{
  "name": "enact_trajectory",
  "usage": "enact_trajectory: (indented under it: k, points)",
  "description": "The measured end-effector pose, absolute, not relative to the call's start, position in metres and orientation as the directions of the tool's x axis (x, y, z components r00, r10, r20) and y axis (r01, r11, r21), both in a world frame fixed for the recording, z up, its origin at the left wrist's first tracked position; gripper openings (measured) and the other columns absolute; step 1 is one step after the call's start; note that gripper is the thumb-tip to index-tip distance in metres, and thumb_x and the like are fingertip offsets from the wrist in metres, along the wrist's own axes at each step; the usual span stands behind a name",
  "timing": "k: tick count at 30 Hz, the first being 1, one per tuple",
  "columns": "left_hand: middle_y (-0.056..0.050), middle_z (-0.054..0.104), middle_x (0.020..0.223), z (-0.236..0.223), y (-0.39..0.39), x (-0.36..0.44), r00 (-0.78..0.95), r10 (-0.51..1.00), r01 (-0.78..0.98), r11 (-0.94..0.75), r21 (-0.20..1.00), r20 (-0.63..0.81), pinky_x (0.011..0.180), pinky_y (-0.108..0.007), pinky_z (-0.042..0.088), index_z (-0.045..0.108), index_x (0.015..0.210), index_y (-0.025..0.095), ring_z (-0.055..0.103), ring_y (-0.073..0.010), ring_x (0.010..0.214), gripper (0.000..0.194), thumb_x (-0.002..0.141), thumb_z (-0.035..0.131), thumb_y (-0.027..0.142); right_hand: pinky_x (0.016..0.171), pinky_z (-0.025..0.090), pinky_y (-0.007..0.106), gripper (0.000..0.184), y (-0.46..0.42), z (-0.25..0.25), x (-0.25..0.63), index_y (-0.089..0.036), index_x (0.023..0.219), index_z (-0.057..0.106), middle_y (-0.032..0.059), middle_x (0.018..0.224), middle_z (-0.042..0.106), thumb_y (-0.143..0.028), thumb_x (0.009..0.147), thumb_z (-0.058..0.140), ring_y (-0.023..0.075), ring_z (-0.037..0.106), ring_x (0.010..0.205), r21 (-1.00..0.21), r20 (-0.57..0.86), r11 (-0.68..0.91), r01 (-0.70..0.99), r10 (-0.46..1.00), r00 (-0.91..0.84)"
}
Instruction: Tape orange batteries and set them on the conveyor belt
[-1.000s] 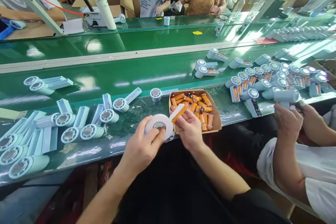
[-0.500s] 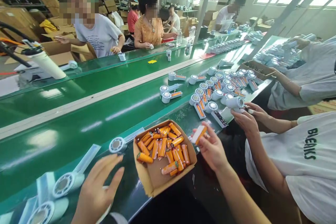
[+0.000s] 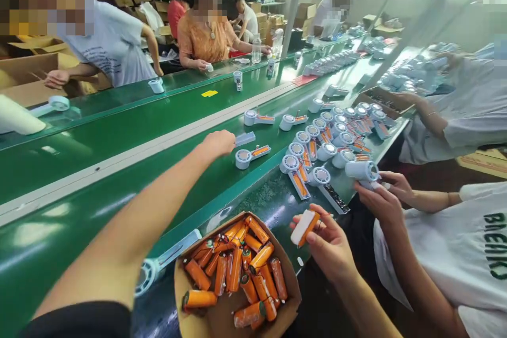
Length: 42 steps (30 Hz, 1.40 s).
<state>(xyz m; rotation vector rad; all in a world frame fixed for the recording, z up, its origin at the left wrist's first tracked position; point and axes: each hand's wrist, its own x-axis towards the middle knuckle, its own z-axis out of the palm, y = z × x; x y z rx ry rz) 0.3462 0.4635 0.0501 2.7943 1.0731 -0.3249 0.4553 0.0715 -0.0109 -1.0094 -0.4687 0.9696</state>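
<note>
My left hand [image 3: 220, 143] reaches across the green belt and is closed over the round head of a light-blue handheld fan housing. The housing's open handle [image 3: 245, 139] sticks out to the right of the hand, while the fingertips are hidden. My right hand [image 3: 330, 245] pinches an orange cylindrical battery [image 3: 311, 226] with a white pad of tape on its side, held above the table's front edge. Between my arms stands a cardboard box [image 3: 182, 310] of loose orange batteries [image 3: 235, 269]. Just in front of my left hand lies another fan housing [image 3: 243, 158] with a battery in its handle.
Many fan housings [image 3: 291, 163] with batteries cluster at the right. A co-worker's hands [image 3: 380, 195] hold a fan housing beside my right hand. Part of another fan housing [image 3: 180, 248] shows behind the box. Across the belt are more people, a yellow tag [image 3: 209, 93] and bottles [image 3: 256, 48].
My left hand put aside the white tape roll and stretched forward to the fan housing on the belt. My right hand kept the battery, now bearing white tape. The view swung right.
</note>
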Motion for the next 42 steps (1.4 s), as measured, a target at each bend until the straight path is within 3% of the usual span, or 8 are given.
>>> enact_trajectory:
  k: [6,10,16,20,29,37,40,42]
  points:
    - [-0.008,0.080,0.104,0.040,0.425,0.180,0.716,0.616,0.682,-0.718,0.140,-0.328,0.103,-0.036,0.052,0.075,0.071,0.023,0.071,-0.0271,0.109,0.013,0.082,0.068,0.023,0.092,0.066,0.045,0.061,0.180,0.010,0.448,-0.030,0.137,0.066,0.0087,0.115,0.084,-0.042,0.082,0.090,0.0287,0.080,0.107,-0.969,0.142,0.184,-0.165,0.960,0.242]
    - [-0.003,0.080,0.121,0.028,0.397,0.141,0.703,0.659,0.711,-0.641,0.290,-0.267,0.117,-0.037,0.044,0.077,0.079,0.025,0.061,-0.0265,0.135,0.011,0.083,0.067,0.024,0.095,0.063,0.038,0.053,0.275,0.010,0.397,-0.026,0.136,0.067,0.0032,0.106,0.084,-0.028,0.085,0.081,0.0222,0.081,0.098,-0.959,0.245,0.251,0.132,0.968,-0.062]
    - [-0.006,0.080,0.112,0.011,0.399,0.152,0.645,0.757,0.706,-0.538,0.460,-0.105,0.108,-0.038,0.049,0.078,0.099,0.022,0.065,-0.0290,0.128,0.027,0.091,0.058,0.039,0.088,0.060,0.026,0.042,0.328,0.008,0.366,-0.025,0.136,0.073,0.0013,0.098,0.085,-0.019,0.095,0.068,0.0175,0.079,0.088,-0.560,0.145,0.338,0.756,0.939,-0.312]
    - [-0.006,0.078,0.101,0.001,0.398,0.160,0.604,0.796,0.688,-0.499,0.526,-0.034,0.093,-0.035,0.052,0.074,0.098,0.020,0.070,-0.0251,0.101,0.030,0.093,0.053,0.041,0.093,0.059,0.031,0.043,0.325,0.017,0.368,-0.027,0.140,0.071,0.0047,0.109,0.085,-0.021,0.099,0.066,0.0224,0.079,0.097,-0.420,0.075,0.325,0.847,0.943,-0.324]
    - [-0.007,0.076,0.105,-0.009,0.394,0.179,0.481,0.876,0.686,-0.347,0.639,-0.042,0.096,-0.041,0.055,0.072,0.106,0.017,0.070,-0.0212,0.099,0.024,0.103,0.061,0.038,0.089,0.059,0.047,0.045,0.320,0.021,0.345,-0.023,0.146,0.066,0.0198,0.113,0.081,-0.035,0.103,0.062,0.0388,0.079,0.104,-0.110,-0.179,0.344,0.932,0.916,-0.359]
    - [-0.010,0.076,0.116,0.008,0.392,0.201,0.423,0.905,0.698,-0.288,0.656,-0.052,0.104,-0.045,0.055,0.072,0.112,0.015,0.071,-0.0238,0.109,0.019,0.103,0.064,0.030,0.102,0.056,0.044,0.023,0.334,0.022,0.332,-0.016,0.110,0.079,0.0191,0.126,0.078,-0.027,0.089,0.079,0.0352,0.071,0.122,-0.172,-0.150,0.350,0.921,0.915,-0.375]
    - [-0.016,0.071,0.135,0.032,0.357,0.186,0.381,0.925,0.694,-0.292,0.658,0.009,0.111,-0.041,0.050,0.067,0.129,0.014,0.067,-0.0263,0.125,0.029,0.102,0.057,0.019,0.098,0.054,0.031,0.005,0.333,0.032,0.334,-0.014,0.087,0.077,0.0121,0.108,0.082,-0.016,0.091,0.074,0.0229,0.074,0.110,-0.219,-0.099,0.358,0.908,0.918,-0.385]
    - [-0.015,0.066,0.146,0.041,0.305,0.150,0.370,0.927,0.685,-0.318,0.656,0.062,0.118,-0.039,0.045,0.063,0.137,0.016,0.061,-0.0253,0.135,0.036,0.101,0.060,0.020,0.092,0.052,0.025,0.017,0.328,0.037,0.338,-0.014,0.074,0.073,0.0079,0.088,0.082,-0.012,0.091,0.071,0.0158,0.074,0.093,-0.279,-0.043,0.367,0.887,0.918,-0.393]
